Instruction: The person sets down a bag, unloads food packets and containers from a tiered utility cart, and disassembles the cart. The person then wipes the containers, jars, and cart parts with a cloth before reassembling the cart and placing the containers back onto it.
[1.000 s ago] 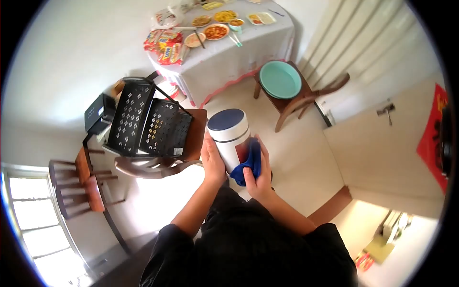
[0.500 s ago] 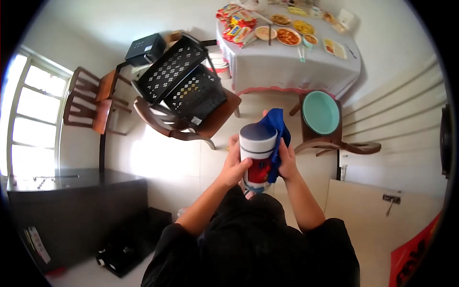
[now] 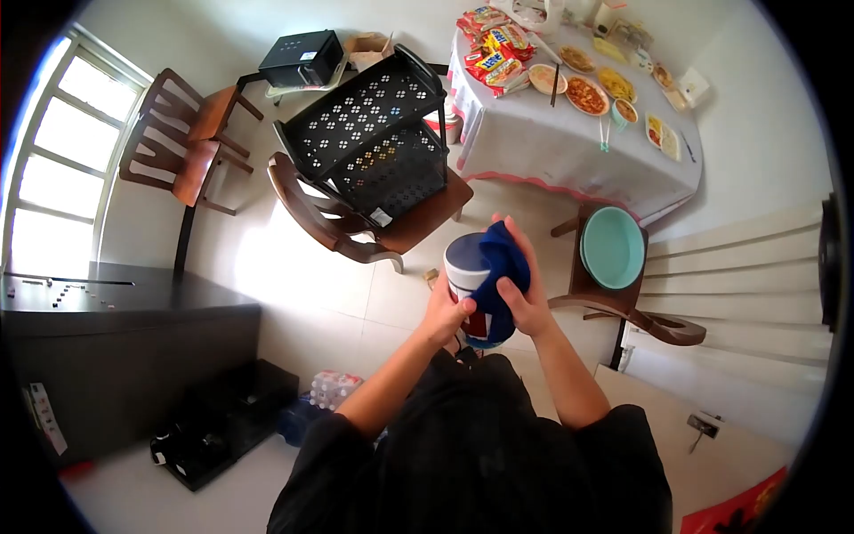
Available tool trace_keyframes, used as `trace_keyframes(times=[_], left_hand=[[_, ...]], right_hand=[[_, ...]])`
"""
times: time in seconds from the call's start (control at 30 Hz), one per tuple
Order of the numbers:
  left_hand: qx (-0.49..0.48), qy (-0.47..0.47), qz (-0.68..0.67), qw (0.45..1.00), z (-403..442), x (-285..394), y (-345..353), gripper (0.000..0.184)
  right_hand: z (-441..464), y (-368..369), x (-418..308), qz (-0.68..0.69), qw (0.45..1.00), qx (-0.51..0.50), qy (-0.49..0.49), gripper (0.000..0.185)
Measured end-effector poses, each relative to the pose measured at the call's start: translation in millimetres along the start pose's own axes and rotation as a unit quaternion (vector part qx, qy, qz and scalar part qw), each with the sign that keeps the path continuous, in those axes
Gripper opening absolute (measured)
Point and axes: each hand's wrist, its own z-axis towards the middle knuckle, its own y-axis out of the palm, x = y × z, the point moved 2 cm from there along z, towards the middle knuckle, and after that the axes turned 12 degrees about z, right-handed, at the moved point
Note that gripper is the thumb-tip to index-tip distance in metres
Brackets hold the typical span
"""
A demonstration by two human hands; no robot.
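The left hand [image 3: 447, 311] grasps the white canister [image 3: 459, 278], its fingers round the lower side; the right hand's fingers [image 3: 527, 298] clasp a blue cloth [image 3: 503, 267] against it. The canister hangs in mid-air before the torso [image 3: 489, 436]. From it, open floor [image 3: 342, 289] stretches at nine o'clock to a dark cabinet [image 3: 124, 356]. A chair [image 3: 433, 218] bearing a black rack [image 3: 365, 133] bounds eleven, the tabletop [image 3: 534, 138] edge one, a green basin [image 3: 614, 249] three. Compared with half a second ago, the cloth covers more of the lid [image 3: 466, 253] and red patch [image 3: 478, 324].
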Motion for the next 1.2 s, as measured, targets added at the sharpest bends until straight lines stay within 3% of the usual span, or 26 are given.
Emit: trace_keyframes(times=[0.1, 0.17, 0.23, 0.27, 0.4, 0.5, 0.57, 0.67, 0.77, 0.8, 0.83, 0.9, 0.93, 0.97, 1.03, 1.07, 1.17, 1.2], left_hand=[[0.121, 0.062, 0.073, 0.988, 14.3, 22.9, 1.1, 0.116], [0.139, 0.058, 0.102, 0.983, 18.4, 9.6, -15.2, 0.108], [0.159, 0.07, 0.019, 0.985, 22.8, 17.9, -15.0, 0.106], [0.127, 0.058, -0.024, 0.99, 25.4, 23.4, -19.5, 0.094], [0.095, -0.04, 0.045, 0.994, 34.7, 14.1, -35.4, 0.08], [0.128, -0.051, -0.048, 0.989, 45.7, 1.2, -27.3, 0.095], [0.138, 0.014, -0.06, 0.988, 58.8, 5.4, -29.9, 0.099], [0.123, 0.051, -0.101, 0.986, 73.6, 15.8, -34.6, 0.106], [0.126, 0.068, -0.143, 0.979, 90.2, 6.7, -38.2, 0.106], [0.139, 0.085, -0.126, 0.979, 96.4, -0.1, -38.7, 0.107], [0.154, 0.102, -0.109, 0.977, 101.7, -6.0, -35.9, 0.109], [0.237, 0.121, -0.027, 0.964, 108.6, -11.6, -14.6, 0.114], [0.261, 0.167, 0.075, 0.948, 112.0, -23.6, -8.7, 0.117], [0.293, 0.208, 0.173, 0.917, 114.9, -35.7, -2.4, 0.121], [0.33, 0.293, 0.198, 0.875, 127.7, -42.4, 19.8, 0.12], [0.31, 0.304, 0.305, 0.848, 127.2, -47.8, 16.1, 0.121], [0.319, 0.32, 0.38, 0.807, 127.1, -70.8, 22.2, 0.122], [0.329, 0.313, 0.406, 0.793, 125.9, -78.8, 22.4, 0.121]], right_hand=[[10.0, 4.1, 18.8, -0.053, 0.996, 0.072, -0.02, 0.066], [10.2, 14.8, 25.1, -0.117, 0.987, 0.095, -0.049, 0.064], [11.6, 22.0, 27.3, -0.225, 0.967, 0.072, -0.09, 0.061], [15.5, 22.6, 27.4, -0.203, 0.974, 0.064, -0.082, 0.059], [42.8, 4.2, 39.4, 0.015, 0.999, 0.032, 0.028, 0.059], [59.0, -2.3, 41.2, 0.107, 0.991, 0.017, 0.079, 0.062], [61.1, -7.3, 52.3, 0.11, 0.989, 0.006, 0.095, 0.066], [40.6, -30.9, 75.1, 0.078, 0.948, -0.035, 0.308, 0.075], [48.1, -47.2, 84.9, 0.183, 0.919, -0.045, 0.347, 0.084], [53.1, -55.2, 86.5, 0.204, 0.911, -0.058, 0.353, 0.076], [57.2, -61.1, 90.4, 0.254, 0.882, 0.03, 0.396, 0.071], [61.0, -63.0, 99.7, 0.339, 0.787, 0.207, 0.471, 0.062], [57.4, -67.7, 121.9, 0.413, 0.713, 0.247, 0.51, 0.05], [51.4, -70.4, 135.1, 0.445, 0.718, 0.26, 0.468, 0.05], [52.8, -84.6, 147.0, 0.459, 0.702, 0.197, 0.507, 0.049], [49.6, -93.2, 160.8, 0.484, 0.681, 0.181, 0.52, 0.047], [35.5, -122.1, 207.3, 0.411, 0.726, 0.112, 0.54, 0.046], [41.7, -125.7, 193.6, 0.339, 0.731, 0.173, 0.566, 0.048]])
